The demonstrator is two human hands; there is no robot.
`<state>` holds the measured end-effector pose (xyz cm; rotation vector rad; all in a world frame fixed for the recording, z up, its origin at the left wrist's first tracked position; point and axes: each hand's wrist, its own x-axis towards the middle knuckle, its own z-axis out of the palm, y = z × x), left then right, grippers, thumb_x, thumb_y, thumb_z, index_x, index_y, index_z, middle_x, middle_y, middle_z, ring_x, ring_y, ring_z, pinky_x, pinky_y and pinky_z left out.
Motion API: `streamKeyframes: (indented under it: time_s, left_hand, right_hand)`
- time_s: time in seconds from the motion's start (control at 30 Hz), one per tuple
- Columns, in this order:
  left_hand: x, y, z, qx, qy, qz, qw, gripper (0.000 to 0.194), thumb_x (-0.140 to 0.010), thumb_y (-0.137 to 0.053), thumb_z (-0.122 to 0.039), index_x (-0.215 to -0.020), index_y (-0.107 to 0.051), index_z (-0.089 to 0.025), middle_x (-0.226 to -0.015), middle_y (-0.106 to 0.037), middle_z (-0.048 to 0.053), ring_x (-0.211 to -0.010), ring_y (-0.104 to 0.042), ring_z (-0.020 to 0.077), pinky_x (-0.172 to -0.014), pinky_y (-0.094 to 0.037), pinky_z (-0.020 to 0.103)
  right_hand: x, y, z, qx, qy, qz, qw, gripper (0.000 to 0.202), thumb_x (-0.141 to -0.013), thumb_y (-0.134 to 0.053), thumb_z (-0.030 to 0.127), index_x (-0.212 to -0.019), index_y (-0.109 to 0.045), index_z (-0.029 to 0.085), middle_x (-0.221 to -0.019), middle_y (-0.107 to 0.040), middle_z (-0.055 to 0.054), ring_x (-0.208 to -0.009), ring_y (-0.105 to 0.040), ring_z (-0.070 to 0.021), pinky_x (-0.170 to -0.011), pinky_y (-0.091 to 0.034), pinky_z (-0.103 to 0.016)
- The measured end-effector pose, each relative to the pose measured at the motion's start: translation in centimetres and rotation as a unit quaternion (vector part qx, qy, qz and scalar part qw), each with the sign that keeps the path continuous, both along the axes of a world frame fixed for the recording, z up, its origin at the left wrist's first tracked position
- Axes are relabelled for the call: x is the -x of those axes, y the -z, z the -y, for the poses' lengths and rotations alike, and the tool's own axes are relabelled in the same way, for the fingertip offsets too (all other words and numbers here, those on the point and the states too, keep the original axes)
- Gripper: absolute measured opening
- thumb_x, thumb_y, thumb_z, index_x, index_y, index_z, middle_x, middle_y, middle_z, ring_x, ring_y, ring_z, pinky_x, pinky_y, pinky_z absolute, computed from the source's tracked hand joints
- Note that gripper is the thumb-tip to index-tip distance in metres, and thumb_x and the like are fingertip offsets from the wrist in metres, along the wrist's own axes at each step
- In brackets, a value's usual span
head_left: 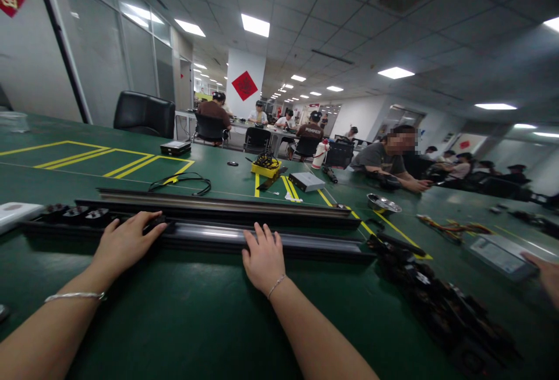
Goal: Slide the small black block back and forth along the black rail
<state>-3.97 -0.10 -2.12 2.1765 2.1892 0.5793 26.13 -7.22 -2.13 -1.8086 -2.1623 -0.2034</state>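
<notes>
Near side of the green tabletop [183,316]: your near black rail [314,241] lies lengthwise from left to right, with a glossy strip along its middle and right part.
Left hand [124,246]: it rests over the left half of the near black rail, thumb and index finger a narrow gap apart at a small dark part [161,220]; whether you pinch that part cannot be told.
Right hand [264,258]: your fingers are extended, slightly spread, and laid across the glossy strip; the hand grasps nothing.
Round parts [74,212]: several sit in the left end of the near rail.
Far rail [236,208]: it lies just beyond the near one, toward the far edge.
Toward the far edge: locate a loose black cable [196,179], a black box [175,147], a yellow tray [265,169] holding dark cable, and a silver box [306,181].
Toward the right edge: note a metal bowl [384,203], a wire bundle [454,227] and a blurred dark assembly [441,298].
Metal case [500,256]: another person's hand [545,275] is at its right end.
</notes>
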Motion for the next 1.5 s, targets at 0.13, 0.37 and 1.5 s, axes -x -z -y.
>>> streamKeyframes:
  time_s: [0.13,0.37,1.5]
  left_hand:
    - [-0.2,-0.21,0.3,0.004,-0.001,-0.003,1.0,0.049,-0.083,-0.031,-0.051,-0.12,-0.044,-0.022,-0.122,-0.058,0.007,-0.116,-0.049,0.0247,-0.104,-0.018,0.048]
    - [-0.51,-0.18,0.52,-0.016,0.03,-0.014,0.999,0.048,-0.086,-0.027,-0.049,-0.123,-0.042,-0.023,-0.124,-0.056,0.007,-0.115,-0.05,0.0249,-0.102,-0.022,0.05]
    - [-0.37,-0.61,0.43,-0.002,0.025,0.047,0.999,0.048,-0.084,-0.028,-0.05,-0.119,-0.051,-0.027,-0.125,-0.057,0.004,-0.117,-0.049,0.0244,-0.104,-0.023,0.048]
  right_hand:
    - [-0.02,0.1,-0.05,-0.003,-0.002,0.0,1.0,0.045,-0.087,-0.039,0.041,-0.131,-0.041,0.031,-0.144,-0.031,-0.003,-0.131,-0.023,-0.0248,-0.103,-0.014,-0.045]
    - [-0.01,0.3,-0.22,-0.013,-0.003,0.006,1.0,0.045,-0.087,-0.039,0.04,-0.13,-0.042,0.031,-0.143,-0.032,-0.003,-0.131,-0.024,-0.0244,-0.104,-0.014,-0.044]
    - [0.15,-0.23,-0.01,0.011,0.007,0.013,1.0,0.045,-0.087,-0.039,0.039,-0.13,-0.042,0.03,-0.144,-0.031,-0.003,-0.132,-0.022,-0.024,-0.104,-0.014,-0.044]
